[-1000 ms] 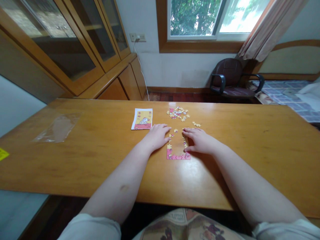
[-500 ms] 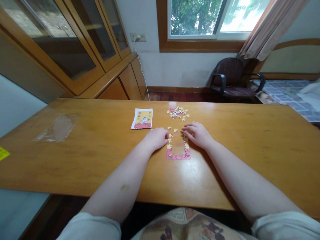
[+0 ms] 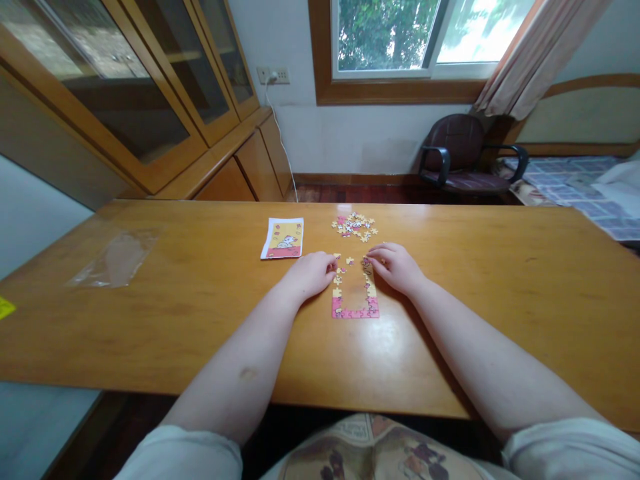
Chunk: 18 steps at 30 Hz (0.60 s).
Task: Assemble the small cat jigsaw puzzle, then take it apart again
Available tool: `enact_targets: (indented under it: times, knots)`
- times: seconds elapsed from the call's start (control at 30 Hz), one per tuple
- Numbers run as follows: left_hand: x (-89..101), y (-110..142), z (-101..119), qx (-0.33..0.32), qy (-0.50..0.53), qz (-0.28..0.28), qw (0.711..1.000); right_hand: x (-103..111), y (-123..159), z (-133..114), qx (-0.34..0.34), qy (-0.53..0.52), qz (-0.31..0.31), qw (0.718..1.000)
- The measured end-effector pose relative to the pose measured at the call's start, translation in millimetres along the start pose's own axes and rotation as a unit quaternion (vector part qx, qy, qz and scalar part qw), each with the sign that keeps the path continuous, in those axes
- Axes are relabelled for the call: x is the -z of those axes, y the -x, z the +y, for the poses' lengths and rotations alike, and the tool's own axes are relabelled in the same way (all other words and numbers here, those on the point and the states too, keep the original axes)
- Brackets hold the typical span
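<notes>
Head-height view, forward and down

- A home bedroom is shown (daylit) by a bed point(image 3: 565, 183) with checked bedding
- A curtained window point(image 3: 385, 37) and glass-fronted cabinet point(image 3: 150, 87) are seen

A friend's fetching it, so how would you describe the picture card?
On the glossy brown wooden table, look just beyond the bare left hand. The rectangular white-edged paper card, yellow above pink, is one whole sheet, unlike the small jigsaw pieces nearby.
</notes>
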<state>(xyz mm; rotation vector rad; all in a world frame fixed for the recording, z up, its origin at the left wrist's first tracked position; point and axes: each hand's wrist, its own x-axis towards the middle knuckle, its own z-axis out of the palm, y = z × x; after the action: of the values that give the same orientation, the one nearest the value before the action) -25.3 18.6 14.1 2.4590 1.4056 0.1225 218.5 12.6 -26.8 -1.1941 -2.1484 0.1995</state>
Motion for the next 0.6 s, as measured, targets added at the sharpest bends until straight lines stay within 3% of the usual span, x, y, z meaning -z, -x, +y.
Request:
enact_targets:
  times: [0.43,0.6]
  knots:
    - [-8.7,-4.7,-2.1,-0.04,0.027,0.005,0.999,-0.5,-1.2,-2.3,0.009,0.006,0.007,1.0]
    - [-2.5,-2.8,-1.1,-0.004,-0.003,0.03,1.0,-1.9,-0.6,0.7,0.016,0.009,-0.003,1.0]
